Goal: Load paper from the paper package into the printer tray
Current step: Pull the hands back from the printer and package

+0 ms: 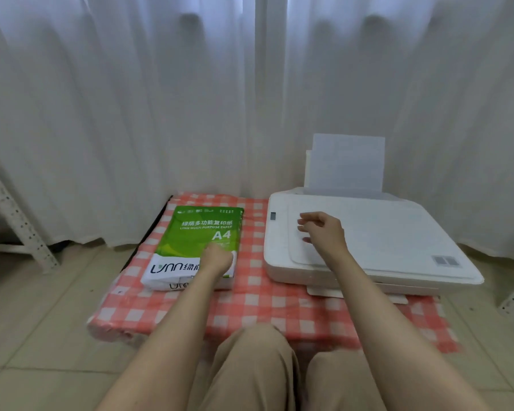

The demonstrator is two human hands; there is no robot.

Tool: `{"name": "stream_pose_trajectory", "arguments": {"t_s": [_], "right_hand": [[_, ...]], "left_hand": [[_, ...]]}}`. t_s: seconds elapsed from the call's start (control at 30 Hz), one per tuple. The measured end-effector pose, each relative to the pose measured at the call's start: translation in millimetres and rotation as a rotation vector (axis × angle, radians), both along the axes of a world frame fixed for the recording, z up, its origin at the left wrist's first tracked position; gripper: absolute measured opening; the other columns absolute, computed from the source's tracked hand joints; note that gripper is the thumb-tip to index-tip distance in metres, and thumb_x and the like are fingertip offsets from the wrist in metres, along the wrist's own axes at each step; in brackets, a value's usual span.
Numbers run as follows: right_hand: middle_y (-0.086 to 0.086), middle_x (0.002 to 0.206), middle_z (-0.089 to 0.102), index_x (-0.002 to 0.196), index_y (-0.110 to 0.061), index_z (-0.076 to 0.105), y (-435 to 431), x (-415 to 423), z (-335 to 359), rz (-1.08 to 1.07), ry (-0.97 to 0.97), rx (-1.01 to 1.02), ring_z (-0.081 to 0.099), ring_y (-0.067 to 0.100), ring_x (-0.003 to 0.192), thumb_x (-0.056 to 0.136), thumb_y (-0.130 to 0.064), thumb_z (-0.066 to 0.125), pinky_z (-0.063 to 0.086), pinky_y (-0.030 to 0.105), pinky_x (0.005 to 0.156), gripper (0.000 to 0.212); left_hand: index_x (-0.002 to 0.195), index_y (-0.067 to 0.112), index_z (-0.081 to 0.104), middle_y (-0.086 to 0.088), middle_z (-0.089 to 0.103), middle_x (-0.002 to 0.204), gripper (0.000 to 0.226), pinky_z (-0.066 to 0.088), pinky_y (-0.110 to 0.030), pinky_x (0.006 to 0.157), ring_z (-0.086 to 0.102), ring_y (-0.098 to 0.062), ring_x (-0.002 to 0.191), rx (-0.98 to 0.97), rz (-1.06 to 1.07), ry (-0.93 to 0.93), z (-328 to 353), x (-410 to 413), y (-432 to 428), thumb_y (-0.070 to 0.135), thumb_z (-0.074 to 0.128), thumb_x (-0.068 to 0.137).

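Plain khaki-beige trousers (258,369) creased over both knees; bare arms (172,315), bare left hand (217,259) and right hand (324,229).

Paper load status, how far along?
Done: some sheets already stand in the printer tray; their source is unclear. In hand: the left hand rests on the paper package, and the right hand hovers over the printer lid, holding nothing. Left: take sheets out of the package and seat them in the tray.
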State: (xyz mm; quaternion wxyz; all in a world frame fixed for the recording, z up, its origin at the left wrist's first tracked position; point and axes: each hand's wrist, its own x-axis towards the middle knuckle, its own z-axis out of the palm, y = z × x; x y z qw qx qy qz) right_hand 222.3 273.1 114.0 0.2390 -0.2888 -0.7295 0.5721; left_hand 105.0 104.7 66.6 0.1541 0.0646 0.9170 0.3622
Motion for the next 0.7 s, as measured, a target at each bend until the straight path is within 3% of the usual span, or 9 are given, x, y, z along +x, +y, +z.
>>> {"name": "stream_pose_trajectory", "arguments": {"t_s": [0.1, 0.23, 0.33, 0.4, 0.57, 0.7], "right_hand": [[0.007, 0.102, 0.065, 0.106, -0.006, 0.064, -30, -23, -5, 0.107, 0.007, -0.022, 0.064, 0.02, 0.094, 0.09, 0.0, 0.046, 0.055, 0.037, 0.087, 0.025], [0.01, 0.098, 0.068, 0.099, -0.012, 0.065, -67, -59, -24, 0.25, -0.041, -0.067, 0.065, 0.024, 0.098, 0.088, -0.006, 0.05, 0.053, 0.04, 0.086, 0.019], [0.01, 0.122, 0.063, 0.119, -0.009, 0.06, -90, -82, -48, 0.392, -0.183, -0.02, 0.059, 0.022, 0.112, 0.091, -0.018, 0.053, 0.048, 0.034, 0.087, 0.03], [0.009, 0.138, 0.051, 0.134, -0.006, 0.047, -102, -92, -66, 0.391, -0.297, 0.068, 0.049, 0.022, 0.125, 0.091, -0.018, 0.052, 0.039, 0.031, 0.1, 0.044], [0.02, 0.142, 0.043, 0.136, 0.002, 0.036, -108, -109, -99, 0.213, -0.472, 0.042, 0.042, 0.032, 0.131, 0.091, -0.014, 0.049, 0.036, 0.032, 0.101, 0.049], [0.013, 0.133, 0.054, 0.128, 0.0, 0.049, -115, -118, -117, 0.203, -0.49, -0.063, 0.05, 0.029, 0.124, 0.092, -0.023, 0.05, 0.04, 0.029, 0.092, 0.043]], "left_hand": [[0.118, -0.015, 0.051, -0.031, 0.051, 0.13, 0.037, 0.043, -0.04, 0.097, 0.05, -0.041, 0.12, -0.032, 0.076, -0.068, -22, -12, -24, 0.005, 0.045, 0.088], [0.124, -0.018, 0.044, -0.032, 0.045, 0.133, 0.051, 0.039, -0.039, 0.1, 0.041, -0.041, 0.126, -0.038, 0.278, -0.046, -44, -33, -51, 0.014, 0.053, 0.086], [0.132, -0.016, 0.03, -0.03, 0.033, 0.139, 0.072, 0.034, -0.042, 0.104, 0.032, -0.041, 0.13, -0.039, 0.434, 0.024, -52, -44, -71, 0.024, 0.064, 0.083], [0.135, -0.015, 0.023, -0.029, 0.029, 0.142, 0.084, 0.033, -0.044, 0.106, 0.03, -0.041, 0.132, -0.003, 0.489, 0.008, -59, -54, -82, 0.029, 0.069, 0.08], [0.134, -0.013, 0.028, -0.03, 0.035, 0.141, 0.081, 0.032, -0.042, 0.107, 0.033, -0.04, 0.133, 0.033, 0.439, -0.057, -78, -81, -103, 0.031, 0.068, 0.079], [0.129, -0.011, 0.038, -0.028, 0.044, 0.135, 0.071, 0.039, -0.042, 0.101, 0.042, -0.04, 0.127, 0.072, 0.407, -0.05, -92, -93, -110, 0.026, 0.071, 0.077]]}}
